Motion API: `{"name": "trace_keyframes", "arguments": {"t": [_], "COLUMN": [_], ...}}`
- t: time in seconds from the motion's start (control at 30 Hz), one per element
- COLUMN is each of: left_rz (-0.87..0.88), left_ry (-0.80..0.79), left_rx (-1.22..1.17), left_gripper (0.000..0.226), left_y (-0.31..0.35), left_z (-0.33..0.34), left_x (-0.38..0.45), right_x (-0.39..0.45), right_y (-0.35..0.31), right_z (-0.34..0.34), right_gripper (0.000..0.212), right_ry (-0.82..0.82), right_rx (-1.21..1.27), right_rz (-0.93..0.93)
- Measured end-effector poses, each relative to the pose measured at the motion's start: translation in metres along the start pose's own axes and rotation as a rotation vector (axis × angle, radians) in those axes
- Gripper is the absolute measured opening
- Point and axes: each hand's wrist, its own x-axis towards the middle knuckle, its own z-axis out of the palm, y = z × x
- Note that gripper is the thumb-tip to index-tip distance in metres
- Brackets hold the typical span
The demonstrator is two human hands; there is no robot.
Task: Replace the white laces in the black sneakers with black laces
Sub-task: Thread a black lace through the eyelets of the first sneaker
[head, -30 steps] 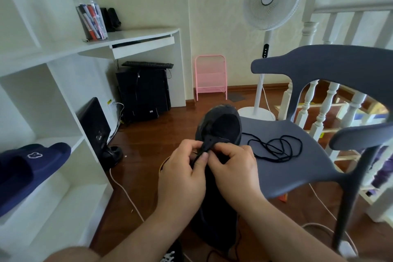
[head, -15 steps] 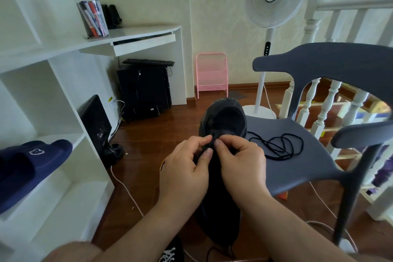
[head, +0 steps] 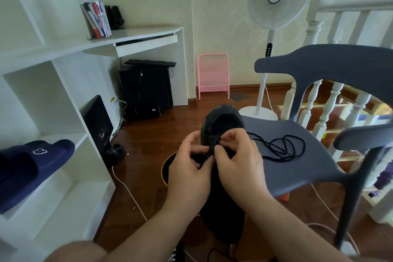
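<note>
The black sneaker (head: 221,208) is standing between the person's forearms, its toe toward the person and its opening pointing away, with the far part leaning at the near-left edge of the grey-blue chair (head: 297,168) seat. The left hand (head: 189,174) is curling its fingers near the tongue, and a black lace (head: 205,160) is passing between thumb and forefinger; it seems to be pinching this strand. The right hand (head: 238,161) is pinching with thumb and fingertips at the same place, apparently on the lace end at an eyelet. Which eyelet exactly, I cannot tell, because black is lying on black.

To do this step well, I think the right hand should be holding the lace very near its tip, so the tip is not bending, while the left hand is keeping the eyelet flap steady and open. After passing, the lace should be pulled slowly to avoid twisting.

Further away, on the middle of the chair seat, a loose black lace (head: 280,149) is lying in tangled loops; it may snag if pulled quickly.
</note>
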Motion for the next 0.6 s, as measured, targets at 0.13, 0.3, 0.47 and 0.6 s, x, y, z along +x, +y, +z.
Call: {"name": "trace_keyframes", "arguments": {"t": [0.13, 0.3, 0.47, 0.6], "left_rz": [0.079, 0.021, -0.105, -0.027], "left_ry": [0.013, 0.043, 0.218, 0.231], "left_rx": [0.105, 0.039, -0.238, -0.286], "left_gripper": [0.048, 0.035, 0.038, 0.035], "left_y": [-0.002, -0.008, -0.010, -0.015], "left_z": [-0.004, -0.008, -0.015, -0.018], "left_x": [0.003, 0.011, 0.027, 0.027], "right_x": [-0.006, -0.007, -0.012, 0.013], "right_y": [-0.006, -0.004, 0.014, 0.021], "right_z": [-0.002, -0.008, -0.002, -0.010], "right_gripper": [0.032, 0.043, 0.051, 0.027], "right_ry": [-0.041, -0.174, -0.001, 0.053], "right_rx": [-0.028, -0.104, -0.353, -0.409], "right_rz": [-0.046, -0.126, -0.455, -0.135]}}
